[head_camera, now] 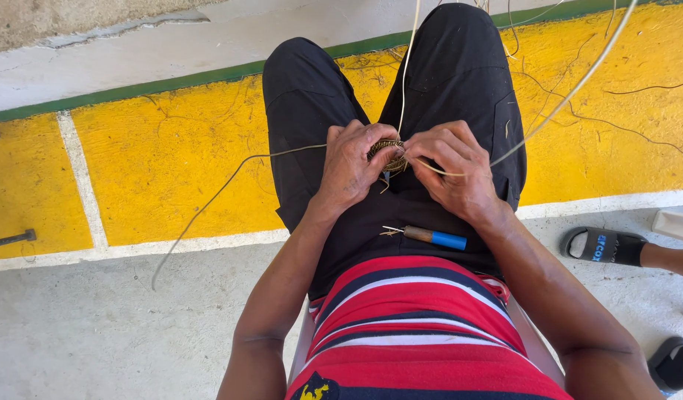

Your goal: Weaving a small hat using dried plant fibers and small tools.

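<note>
Weaving is under way on a small coiled basket start (386, 152), held over the lap between both hands: left hand (350, 164) fingers pinch its rim, right hand (452, 169) fingers grip a pale strand (564, 100). Next comes threading that strand through the coil, likely needing the blue-handled awl (430, 237) just below.

Lap in black shorts (460, 81): blue-handled tool (429, 236) lying across, below woven coil.

No packages, signs or screens are in view. The only label-like marking is a small blue printed patch on the strap of a dark sandal (602, 247), at the right edge on the grey floor. A yellow emblem (314, 390) sits on the striped shirt's lower left, partly cut off.
</note>
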